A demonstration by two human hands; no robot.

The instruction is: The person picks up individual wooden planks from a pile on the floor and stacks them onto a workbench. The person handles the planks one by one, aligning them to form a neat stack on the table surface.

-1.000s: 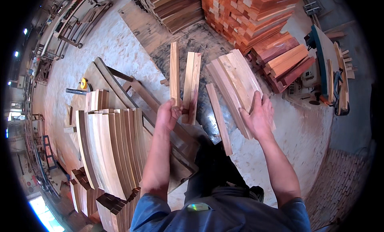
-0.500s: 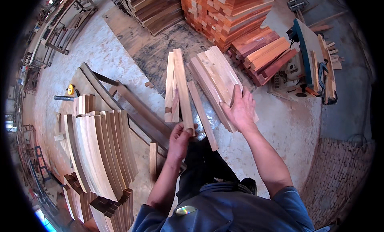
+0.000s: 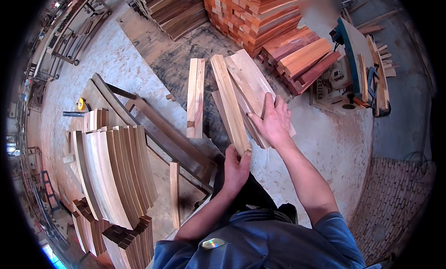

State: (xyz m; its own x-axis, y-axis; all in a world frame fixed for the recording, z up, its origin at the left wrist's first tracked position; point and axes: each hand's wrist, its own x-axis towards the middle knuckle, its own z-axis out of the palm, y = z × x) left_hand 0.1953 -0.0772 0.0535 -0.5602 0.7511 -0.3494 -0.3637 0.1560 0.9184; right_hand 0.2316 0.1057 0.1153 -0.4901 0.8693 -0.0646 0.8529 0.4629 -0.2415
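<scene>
Seen from above, a dusty workshop floor (image 3: 325, 153) spreads around a person in a blue short-sleeved top. Beyond, at the top, rises a tall stack of reddish-orange timber (image 3: 253, 16). To the left, a row of pale, slightly curved planks (image 3: 114, 176) stands packed side by side. In front of the person, a group of pale boards (image 3: 244, 69) lies slanting up and to the left, with a pair of narrow pieces (image 3: 192, 95) apart on its left. One pale strip (image 3: 226, 97) slants along the group's left side, overlapping it in view; whether they touch cannot be told. The left hand (image 3: 237, 170) has its fingers closed around the strip's near end, thumb uppermost. The right hand (image 3: 273, 123) lies open on the boards, thumb spread from the fingers. Far left sits a small yellow tape measure (image 3: 81, 103)
</scene>
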